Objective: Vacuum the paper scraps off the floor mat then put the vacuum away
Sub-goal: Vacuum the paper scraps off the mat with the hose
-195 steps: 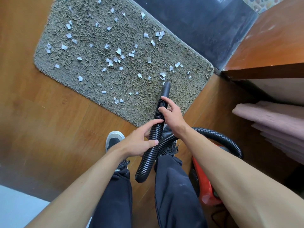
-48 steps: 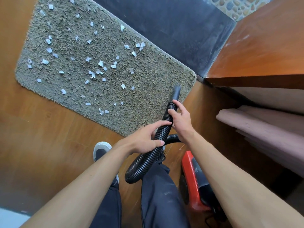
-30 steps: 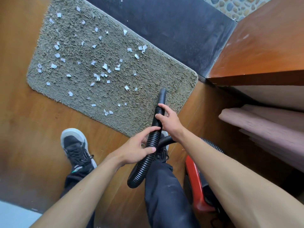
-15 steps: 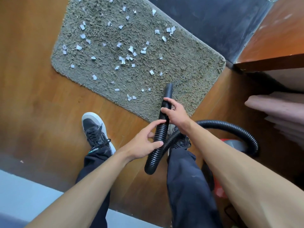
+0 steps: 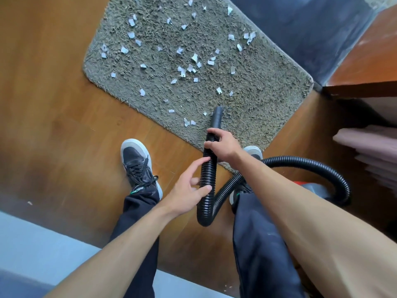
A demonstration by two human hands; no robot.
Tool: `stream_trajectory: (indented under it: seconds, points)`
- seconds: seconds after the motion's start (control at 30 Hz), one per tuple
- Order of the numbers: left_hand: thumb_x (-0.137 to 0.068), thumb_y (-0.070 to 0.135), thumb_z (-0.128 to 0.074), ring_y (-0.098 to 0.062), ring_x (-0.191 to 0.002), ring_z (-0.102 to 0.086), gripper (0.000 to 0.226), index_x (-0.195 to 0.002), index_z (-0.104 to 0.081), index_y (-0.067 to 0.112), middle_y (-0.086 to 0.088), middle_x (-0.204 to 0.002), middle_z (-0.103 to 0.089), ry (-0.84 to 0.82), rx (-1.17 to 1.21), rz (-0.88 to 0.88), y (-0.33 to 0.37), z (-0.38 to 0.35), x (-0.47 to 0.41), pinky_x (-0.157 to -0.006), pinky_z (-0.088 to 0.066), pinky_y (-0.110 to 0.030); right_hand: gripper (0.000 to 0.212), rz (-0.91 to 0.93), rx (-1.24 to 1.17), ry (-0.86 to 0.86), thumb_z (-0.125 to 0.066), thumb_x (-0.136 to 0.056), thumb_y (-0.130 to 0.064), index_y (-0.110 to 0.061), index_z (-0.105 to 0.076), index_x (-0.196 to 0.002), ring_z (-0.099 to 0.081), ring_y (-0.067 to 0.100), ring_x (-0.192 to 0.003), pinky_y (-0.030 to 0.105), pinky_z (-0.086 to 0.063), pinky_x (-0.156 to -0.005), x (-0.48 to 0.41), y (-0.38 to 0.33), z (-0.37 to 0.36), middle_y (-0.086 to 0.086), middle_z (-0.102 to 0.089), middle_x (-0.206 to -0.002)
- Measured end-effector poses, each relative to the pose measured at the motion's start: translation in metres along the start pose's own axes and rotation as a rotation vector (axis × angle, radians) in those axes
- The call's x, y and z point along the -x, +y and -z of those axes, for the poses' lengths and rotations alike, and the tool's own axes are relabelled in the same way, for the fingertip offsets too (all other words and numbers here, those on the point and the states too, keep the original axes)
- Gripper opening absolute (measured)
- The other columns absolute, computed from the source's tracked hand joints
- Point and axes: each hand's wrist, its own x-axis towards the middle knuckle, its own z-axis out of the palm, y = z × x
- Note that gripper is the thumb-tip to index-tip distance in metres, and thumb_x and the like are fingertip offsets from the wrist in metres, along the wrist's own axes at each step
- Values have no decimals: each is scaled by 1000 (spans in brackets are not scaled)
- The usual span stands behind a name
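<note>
A shaggy grey-green floor mat (image 5: 257,87) lies on the wooden floor, strewn with several white paper scraps (image 5: 194,58). A black ribbed vacuum hose (image 5: 207,175) runs up to a smooth nozzle (image 5: 217,117) whose tip sits on the mat's near edge, beside a few scraps. My right hand (image 5: 224,145) grips the hose just behind the nozzle. Lower down, my left hand (image 5: 189,188) curls its thumb and forefinger round the hose. The hose loops back to the red and grey vacuum body (image 5: 309,187), mostly hidden behind my right arm.
My two feet in black and white sneakers (image 5: 138,162) stand at the mat's near edge. A wooden cabinet (image 5: 369,67) with folded pink cloth (image 5: 369,147) on a shelf stands at the right. A dark tiled strip (image 5: 311,24) borders the mat's far side.
The right end of the mat has been cleared of scraps. I stepped left, and the nozzle has swung left along the mat's near edge toward the scraps there. Both hands stay on the hose.
</note>
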Motion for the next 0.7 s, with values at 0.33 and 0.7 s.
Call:
stream_trajectory:
  seconds: [0.33, 0.7]
  points:
    - [-96, 2, -59, -21, -77, -71, 65, -140, -41, 47, -7, -95, -72, -105, 15, 64, 0, 24, 18, -64, -56, -28, 47, -56, -86, -65, -62, -90, -9, -26, -54, -134, -68, 22, -81, 33, -58, -56, 11, 5, -16, 9, -64, -105]
    - [-97, -2, -57, -16, -73, -69, 66, -143, -39, 42, -11, -95, -69, -96, 18, 44, 2, 38, 20, -61, -55, -24, 47, 22, -68, -24, -63, -88, -11, -28, -57, -132, -69, 26, -87, 47, -61, -72, 8, -4, -31, 3, -62, -94]
